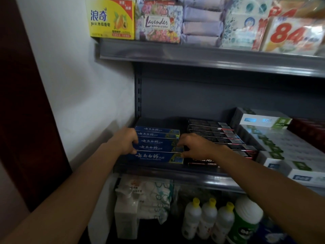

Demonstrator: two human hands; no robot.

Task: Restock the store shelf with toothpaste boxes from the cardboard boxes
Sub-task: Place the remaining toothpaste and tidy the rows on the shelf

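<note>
Several blue toothpaste boxes (pixel 156 144) lie side by side at the left end of the grey middle shelf (pixel 175 170). My left hand (pixel 125 140) grips the left ends of the row, fingers curled onto the boxes. My right hand (pixel 191 145) grips the right ends, fingertips on the box tops. Black toothpaste boxes (pixel 219 136) lie in a row just right of the blue ones, partly under my right wrist. White and green toothpaste boxes (pixel 274 143) are stacked further right. No cardboard box is in view.
The upper shelf (pixel 193 55) holds a yellow soap box (pixel 110 20), a lavender pack (pixel 158 22) and tissue packs. Below the middle shelf stand white bottles with yellow caps (pixel 207 219) and bagged goods (pixel 146 196). A white wall (pixel 79 85) is at the left.
</note>
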